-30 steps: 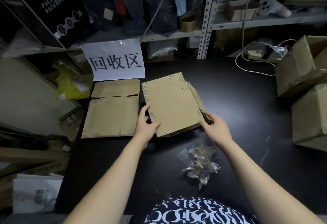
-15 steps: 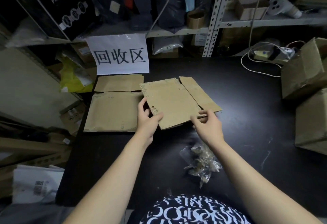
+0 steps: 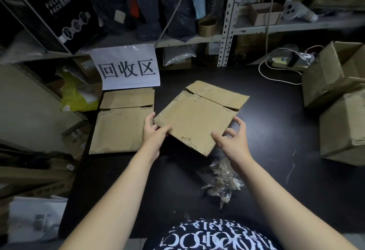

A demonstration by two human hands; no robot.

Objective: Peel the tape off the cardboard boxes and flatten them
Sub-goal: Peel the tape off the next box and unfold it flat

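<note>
Both hands hold a flattened brown cardboard box [image 3: 194,117] slightly above the black table [image 3: 276,131], tilted with its flaps pointing to the far right. My left hand [image 3: 155,134] grips its left corner, thumb on top. At the near right edge my right hand [image 3: 233,143] pinches the box, thumb on the top face and the fingers curled past the edge. A second flattened box [image 3: 120,127] lies on the table to the left. A wad of peeled clear tape [image 3: 223,178] sits near my right forearm.
Two unflattened cardboard boxes [image 3: 331,76] [image 3: 343,131] stand at the table's right side. A white paper sign [image 3: 128,68] leans at the back left under cluttered metal shelves [image 3: 227,32]. A white cable [image 3: 276,76] loops at the back right.
The flattened box has turned clockwise and come nearer to me, its flaps now pointing far right. Both hands shifted along its edges, the left to a corner, the right to the near right edge.
</note>
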